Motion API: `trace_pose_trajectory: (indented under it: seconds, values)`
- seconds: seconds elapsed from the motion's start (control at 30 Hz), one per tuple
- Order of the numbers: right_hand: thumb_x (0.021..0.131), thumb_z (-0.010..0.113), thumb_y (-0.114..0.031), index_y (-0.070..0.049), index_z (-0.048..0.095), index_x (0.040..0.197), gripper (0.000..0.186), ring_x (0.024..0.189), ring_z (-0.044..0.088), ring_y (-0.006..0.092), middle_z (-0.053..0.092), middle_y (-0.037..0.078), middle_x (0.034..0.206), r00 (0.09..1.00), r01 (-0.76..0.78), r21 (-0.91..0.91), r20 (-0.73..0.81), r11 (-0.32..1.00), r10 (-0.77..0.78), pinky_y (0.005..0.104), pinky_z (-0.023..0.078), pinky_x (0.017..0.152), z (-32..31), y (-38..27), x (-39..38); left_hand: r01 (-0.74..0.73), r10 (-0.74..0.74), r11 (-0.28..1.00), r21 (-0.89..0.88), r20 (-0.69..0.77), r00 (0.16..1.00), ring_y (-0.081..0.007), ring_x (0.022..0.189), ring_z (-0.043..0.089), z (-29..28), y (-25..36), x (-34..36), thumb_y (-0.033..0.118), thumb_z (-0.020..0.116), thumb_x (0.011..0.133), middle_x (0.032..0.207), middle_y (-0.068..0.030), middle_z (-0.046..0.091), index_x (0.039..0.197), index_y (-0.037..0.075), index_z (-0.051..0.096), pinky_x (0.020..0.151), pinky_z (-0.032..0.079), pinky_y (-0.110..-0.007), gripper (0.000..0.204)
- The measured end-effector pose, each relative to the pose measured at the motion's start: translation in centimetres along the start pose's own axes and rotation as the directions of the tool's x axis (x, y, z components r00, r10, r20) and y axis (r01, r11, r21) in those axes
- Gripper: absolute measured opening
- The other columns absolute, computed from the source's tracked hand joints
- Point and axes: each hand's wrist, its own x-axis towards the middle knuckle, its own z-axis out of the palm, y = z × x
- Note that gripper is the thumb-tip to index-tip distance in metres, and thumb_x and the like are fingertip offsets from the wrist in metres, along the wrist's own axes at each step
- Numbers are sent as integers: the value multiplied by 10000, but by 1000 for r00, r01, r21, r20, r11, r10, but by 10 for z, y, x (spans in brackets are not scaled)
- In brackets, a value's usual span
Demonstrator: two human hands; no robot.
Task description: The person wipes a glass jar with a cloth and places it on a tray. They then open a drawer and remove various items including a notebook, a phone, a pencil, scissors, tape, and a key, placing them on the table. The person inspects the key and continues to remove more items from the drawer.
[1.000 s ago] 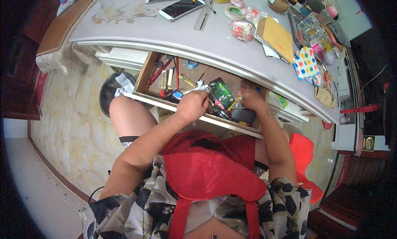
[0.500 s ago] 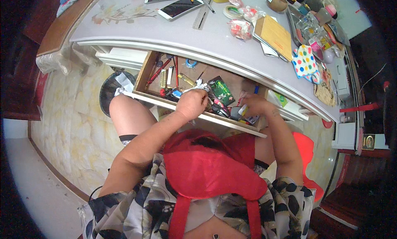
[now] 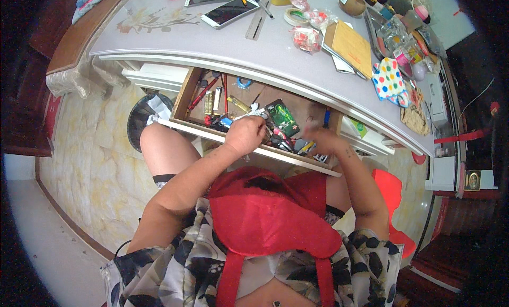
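The left hand (image 3: 246, 136) is curled at the drawer front (image 3: 199, 131), perhaps for steadying; the right hand (image 3: 324, 141) is held above clutter (image 3: 306, 146) inside, near a green box (image 3: 282, 117). Neither grip can be told.

Toward the far edge of one bench (image 3: 169, 41): two phones (image 3: 230, 12), one ruler (image 3: 255, 28), two tape rolls (image 3: 289, 20), one brown bowl (image 3: 351, 5). Near its right edge: one polka-dot cloth (image 3: 389, 80). Below its near edge, one open drawer (image 3: 303, 99) holds two long red sticks (image 3: 226, 97), one blue ring (image 3: 244, 87), one green packet (image 3: 282, 117).
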Motion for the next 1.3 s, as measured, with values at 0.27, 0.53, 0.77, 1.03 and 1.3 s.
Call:
trace_pose_trajectory:
  seconds: [0.27, 0.53, 0.77, 1.03, 1.3]
  values:
    - [713, 720, -317, -135, 535, 1214, 564, 1096, 533, 307, 554, 131, 1207, 996, -82, 54, 37, 995, 80, 375, 421, 935, 0, 5, 2, -22, 23, 999, 29, -37, 999, -349, 766, 605, 3, -1, 0, 168, 556, 786, 807, -173, 623, 797, 26, 599, 706, 484, -442, 149]
    - [703, 733, -210, -82, 570, 1079, 430, 930, 598, 210, 622, 102, 996, 982, -4, 445, -166, 896, 87, 331, 469, 800, -36, 1, -22, -3, 3, 1000, -6, -15, 1000, -351, 784, 606, 1, 2, 1, 177, 554, 787, 820, -182, 622, 805, 23, 600, 715, 485, -446, 161]
    - [681, 736, -182, -44, 555, 1088, 467, 913, 535, 120, 607, 63, 998, 934, 322, 628, -333, 709, -130, 291, 447, 794, -133, -48, -70, 2, -2, 1000, -14, -14, 1000, -356, 783, 603, -1, 1, 0, 179, 543, 791, 819, -188, 618, 802, 22, 598, 723, 484, -449, 167]
    - [759, 689, -315, 2, 496, 1195, 573, 862, 574, 146, 590, 97, 995, 567, 265, 318, -815, 910, 120, 274, 474, 707, -253, -67, 5, -6, 6, 1000, -9, -31, 1000, -359, 777, 601, -3, 2, -1, 170, 532, 793, 808, -190, 614, 793, 17, 593, 720, 481, -453, 165]
    - [719, 722, -333, -10, 544, 1164, 578, 871, 640, 266, 618, 202, 1032, 511, -45, 368, -790, 929, 338, 341, 503, 780, -268, 3, 97, 10, -10, 1000, -10, -23, 1000, -373, 784, 600, -2, 2, 0, 200, 541, 801, 821, -206, 613, 830, 21, 602, 715, 484, -456, 192]
